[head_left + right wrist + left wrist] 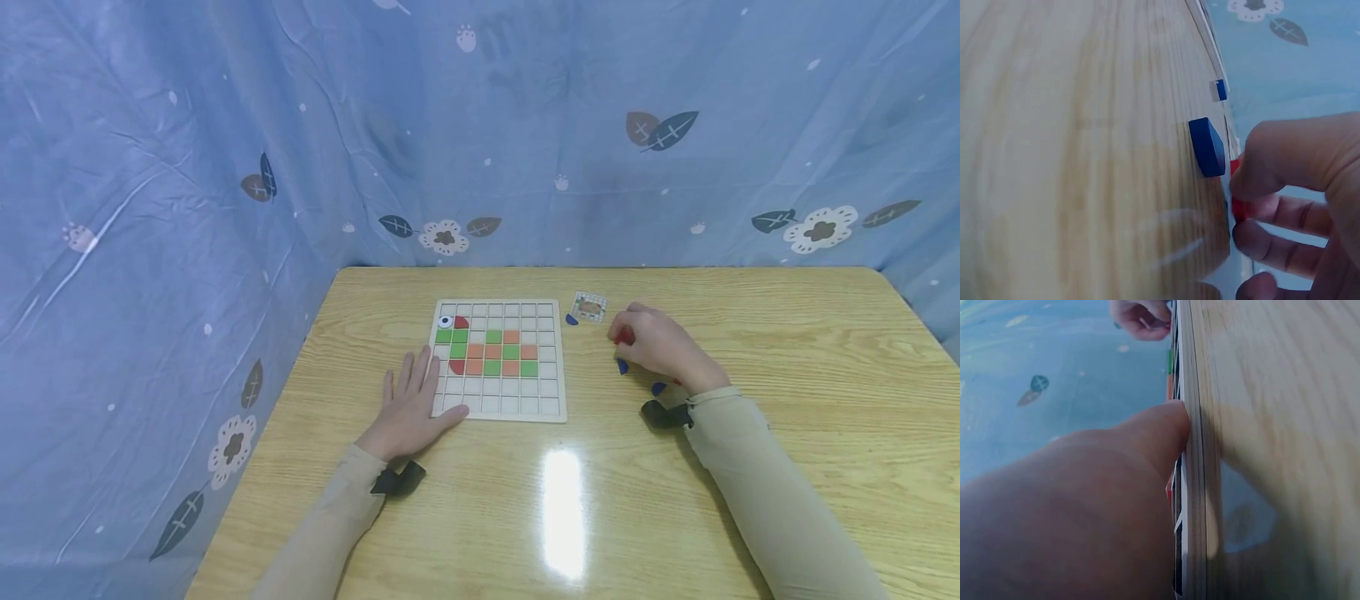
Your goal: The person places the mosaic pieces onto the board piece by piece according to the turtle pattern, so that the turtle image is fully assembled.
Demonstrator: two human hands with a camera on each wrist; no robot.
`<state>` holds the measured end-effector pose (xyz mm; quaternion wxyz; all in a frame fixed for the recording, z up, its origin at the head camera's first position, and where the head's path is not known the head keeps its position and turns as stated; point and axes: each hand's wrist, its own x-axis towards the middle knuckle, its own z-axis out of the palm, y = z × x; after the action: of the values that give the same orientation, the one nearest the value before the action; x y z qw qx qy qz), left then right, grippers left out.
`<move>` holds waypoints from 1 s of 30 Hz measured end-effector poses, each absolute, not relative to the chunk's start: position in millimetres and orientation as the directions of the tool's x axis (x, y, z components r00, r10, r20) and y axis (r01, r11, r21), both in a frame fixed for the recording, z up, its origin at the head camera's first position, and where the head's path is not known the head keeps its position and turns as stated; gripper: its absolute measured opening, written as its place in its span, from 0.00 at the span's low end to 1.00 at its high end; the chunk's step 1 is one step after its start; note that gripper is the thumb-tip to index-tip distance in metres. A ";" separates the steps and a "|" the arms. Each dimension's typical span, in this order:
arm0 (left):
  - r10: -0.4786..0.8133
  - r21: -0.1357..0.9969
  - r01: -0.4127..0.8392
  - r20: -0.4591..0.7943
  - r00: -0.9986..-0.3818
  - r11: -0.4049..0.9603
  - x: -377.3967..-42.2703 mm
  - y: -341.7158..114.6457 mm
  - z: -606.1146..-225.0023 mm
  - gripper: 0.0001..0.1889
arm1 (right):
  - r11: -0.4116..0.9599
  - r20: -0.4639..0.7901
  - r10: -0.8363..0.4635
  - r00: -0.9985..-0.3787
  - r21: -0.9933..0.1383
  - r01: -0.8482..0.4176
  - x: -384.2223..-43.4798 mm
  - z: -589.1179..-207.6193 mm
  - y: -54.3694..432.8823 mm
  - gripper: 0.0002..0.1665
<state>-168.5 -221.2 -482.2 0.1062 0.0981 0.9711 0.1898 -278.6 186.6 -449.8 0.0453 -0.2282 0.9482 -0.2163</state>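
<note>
A white grid board (502, 406) lies on the wooden table, with green, orange and red tiles and a round eye tile (446, 322) set in its squares. My left hand (408, 408) rests at the board's left front corner, fingers spread and straight, the thumb on its near edge. To the right of the board, my right hand (660, 343) pinches a red tile (1239, 209) between thumb and fingers, low over the table. Just beside that hand lies a blue curved tile (1207, 147). Fingers partly hide the red tile.
A small pattern card (590, 307) lies behind the board's right side, with a blue tile (572, 319) by its corner. Another blue tile (658, 388) and a bit of red sit under the right wrist. A blue patterned curtain (525, 167) hangs around the table.
</note>
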 end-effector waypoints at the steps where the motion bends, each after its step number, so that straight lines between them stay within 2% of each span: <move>1: 0.230 0.391 0.151 -0.163 -0.959 0.908 -168.8 -221.5 -483.5 0.55 | 0.801 0.016 -0.452 -0.892 -0.434 -0.413 -278.4 -449.6 185.9 0.05; 9: 0.227 0.404 0.156 -0.134 -0.965 0.901 -169.8 -225.5 -492.1 0.56 | 0.784 0.093 -0.443 -0.892 -0.443 -0.435 -275.3 -445.1 171.7 0.08; 16: 0.227 0.392 0.159 -0.134 -0.965 0.906 -169.2 -225.5 -490.9 0.56 | 0.752 0.175 -0.463 -0.869 -0.440 -0.490 -273.2 -437.7 140.9 0.03; 30: 0.232 0.397 0.160 -0.141 -0.962 0.904 -169.5 -223.9 -489.8 0.56 | 0.667 0.089 -0.573 -0.814 -0.527 -0.527 -286.1 -422.2 59.7 0.06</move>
<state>-169.5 -223.9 -489.8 0.0928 0.1009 0.9712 0.1947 -286.1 59.7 -422.2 0.0421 -0.3017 0.9119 -0.2751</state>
